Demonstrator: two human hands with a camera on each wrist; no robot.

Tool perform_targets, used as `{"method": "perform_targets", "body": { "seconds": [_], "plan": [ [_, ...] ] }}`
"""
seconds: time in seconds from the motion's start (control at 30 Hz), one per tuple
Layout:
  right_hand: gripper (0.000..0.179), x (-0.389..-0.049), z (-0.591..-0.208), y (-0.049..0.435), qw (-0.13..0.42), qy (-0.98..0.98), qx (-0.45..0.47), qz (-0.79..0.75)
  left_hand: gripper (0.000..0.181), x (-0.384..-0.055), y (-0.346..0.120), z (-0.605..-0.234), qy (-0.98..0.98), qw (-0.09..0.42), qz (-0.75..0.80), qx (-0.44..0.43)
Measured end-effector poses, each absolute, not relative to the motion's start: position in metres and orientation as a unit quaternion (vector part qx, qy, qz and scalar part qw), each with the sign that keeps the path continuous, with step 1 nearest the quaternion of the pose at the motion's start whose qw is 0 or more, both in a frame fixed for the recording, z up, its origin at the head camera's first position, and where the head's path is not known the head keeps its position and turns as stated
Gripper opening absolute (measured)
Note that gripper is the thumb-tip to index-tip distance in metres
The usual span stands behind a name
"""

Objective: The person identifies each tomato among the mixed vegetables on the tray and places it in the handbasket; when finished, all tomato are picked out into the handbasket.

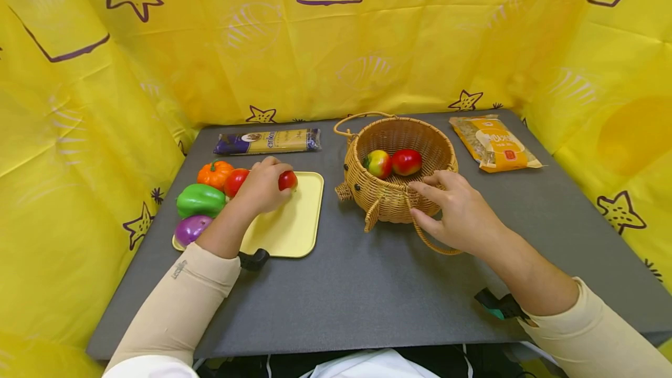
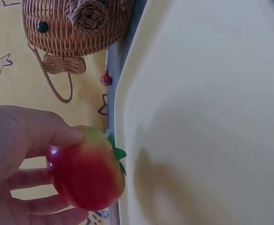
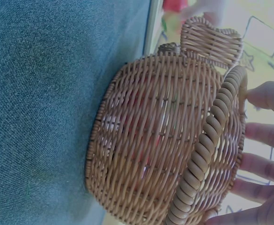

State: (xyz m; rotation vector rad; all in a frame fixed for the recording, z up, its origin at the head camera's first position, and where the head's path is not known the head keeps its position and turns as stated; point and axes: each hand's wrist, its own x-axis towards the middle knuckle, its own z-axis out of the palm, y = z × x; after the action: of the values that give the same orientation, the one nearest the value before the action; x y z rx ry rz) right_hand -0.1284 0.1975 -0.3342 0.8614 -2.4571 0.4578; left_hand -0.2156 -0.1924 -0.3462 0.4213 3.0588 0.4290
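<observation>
Pinches a red-and-yellow fruit (image 2: 87, 173) between thumb and fingers of the left hand (image 1: 261, 188), over the yellow tray (image 1: 307, 241), with its leafy end toward the tray, long axis unclear. Rests the right hand (image 1: 459, 212), with fingers spread, at the rim of the basket (image 1: 391, 209), snout toward the tray. Farther out on the desk (image 1: 394, 302): a pasta packet (image 1: 269, 141) seemingly lettered "arikan" and an orange bag (image 1: 496, 143) with illegible lettering.

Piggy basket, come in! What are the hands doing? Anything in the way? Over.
Left hand holds red fruit over yellow tray. Right hand at basket rim. Two fruits inside; handles outside its opening.
</observation>
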Motion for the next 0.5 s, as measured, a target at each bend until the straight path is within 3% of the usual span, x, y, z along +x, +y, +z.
{"method": "perform_targets", "body": {
  "seconds": [0.5],
  "plan": [
    [0.04, -0.13, -0.334, 0.198, 0.25, -0.899, 0.318, 0.167, 0.056, -0.219, -0.153, -0.314, 0.963, -0.041, 0.202, 0.172]
  ]
}}
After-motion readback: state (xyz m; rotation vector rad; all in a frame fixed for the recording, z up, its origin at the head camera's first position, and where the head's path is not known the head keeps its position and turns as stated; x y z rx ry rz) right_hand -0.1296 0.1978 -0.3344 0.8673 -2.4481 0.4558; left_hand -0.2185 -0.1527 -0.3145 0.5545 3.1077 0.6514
